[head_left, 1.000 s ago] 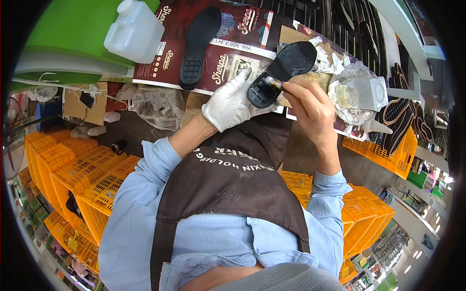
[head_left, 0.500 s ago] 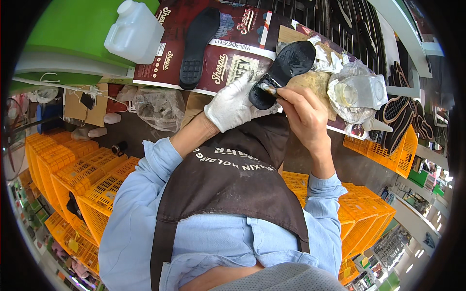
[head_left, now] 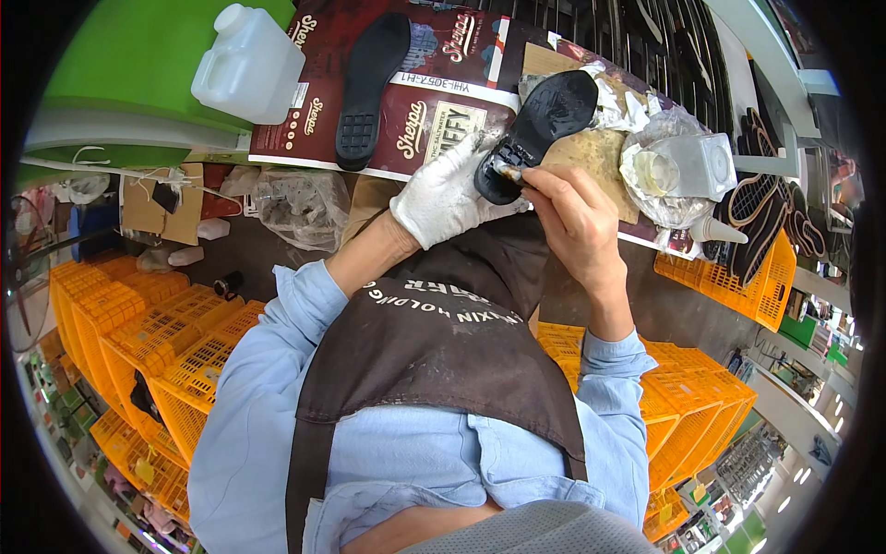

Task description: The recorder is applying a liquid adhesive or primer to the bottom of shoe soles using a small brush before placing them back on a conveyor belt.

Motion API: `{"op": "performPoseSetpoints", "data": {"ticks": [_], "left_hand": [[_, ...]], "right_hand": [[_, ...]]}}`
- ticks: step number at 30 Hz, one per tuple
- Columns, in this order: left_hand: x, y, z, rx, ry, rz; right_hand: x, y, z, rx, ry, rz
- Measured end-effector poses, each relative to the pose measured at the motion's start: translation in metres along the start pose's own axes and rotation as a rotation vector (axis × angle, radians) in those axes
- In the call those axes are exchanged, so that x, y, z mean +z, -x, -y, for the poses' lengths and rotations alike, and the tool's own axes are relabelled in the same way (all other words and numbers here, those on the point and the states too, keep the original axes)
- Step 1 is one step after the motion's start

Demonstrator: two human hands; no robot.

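Note:
My left hand [head_left: 445, 196], in a white work glove, grips the heel end of a black shoe sole [head_left: 559, 103] and holds it tilted above the table's near edge. The sole's wet-looking inner face is turned up. My bare right hand [head_left: 583, 220] pinches a small tool with a pale, whitish tip [head_left: 507, 170] that touches the heel's gridded hollow. It looks like a short brush, though its handle is hidden by my fingers. Another black sole [head_left: 373, 78] lies to the left on the printed dark-red cardboard [head_left: 318, 138], its heel grid showing.
A translucent white jug [head_left: 249, 69] stands at the far left. On the right are a clear plastic container [head_left: 707, 166] amid crumpled plastic, a white nozzle [head_left: 718, 231] and crumpled paper [head_left: 628, 109]. Orange crates [head_left: 175, 346] flank me; insoles [head_left: 759, 217] lie over another crate.
The pale tip has shifted very slightly within the heel hollow. The whole scene has moved a little in view; both hands keep their holds.

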State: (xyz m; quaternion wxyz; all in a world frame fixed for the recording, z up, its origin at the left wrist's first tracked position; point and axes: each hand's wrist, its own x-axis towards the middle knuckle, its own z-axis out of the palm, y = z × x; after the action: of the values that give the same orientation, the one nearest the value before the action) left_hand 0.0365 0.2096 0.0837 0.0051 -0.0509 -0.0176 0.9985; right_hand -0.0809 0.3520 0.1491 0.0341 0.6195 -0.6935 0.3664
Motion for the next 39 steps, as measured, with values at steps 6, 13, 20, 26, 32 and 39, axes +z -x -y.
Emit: {"op": "performPoseSetpoints", "data": {"ticks": [6, 13, 20, 26, 32, 39], "left_hand": [[-0.006, -0.002, -0.002, -0.007, -0.039, -0.097], [-0.004, -0.004, -0.001, -0.02, 0.003, -0.056], [0.007, -0.008, 0.007, 0.001, -0.044, -0.172], [-0.006, -0.007, 0.004, 0.046, -0.258, 0.013], [0.011, -0.01, 0.009, -0.026, -0.007, -0.072], [0.01, -0.009, 0.013, -0.146, 0.077, -0.096]], "right_hand": [[-0.009, 0.004, 0.008, 0.029, -0.125, 0.17], [-0.011, 0.008, 0.001, 0.136, -0.133, 0.018], [0.001, 0.004, -0.016, 0.047, 0.072, -0.094], [-0.007, 0.008, 0.006, 0.02, -0.221, 0.041], [-0.005, 0.014, 0.013, 0.024, -0.051, 0.013], [0.004, 0.017, 0.004, 0.026, 0.134, -0.189]]}}
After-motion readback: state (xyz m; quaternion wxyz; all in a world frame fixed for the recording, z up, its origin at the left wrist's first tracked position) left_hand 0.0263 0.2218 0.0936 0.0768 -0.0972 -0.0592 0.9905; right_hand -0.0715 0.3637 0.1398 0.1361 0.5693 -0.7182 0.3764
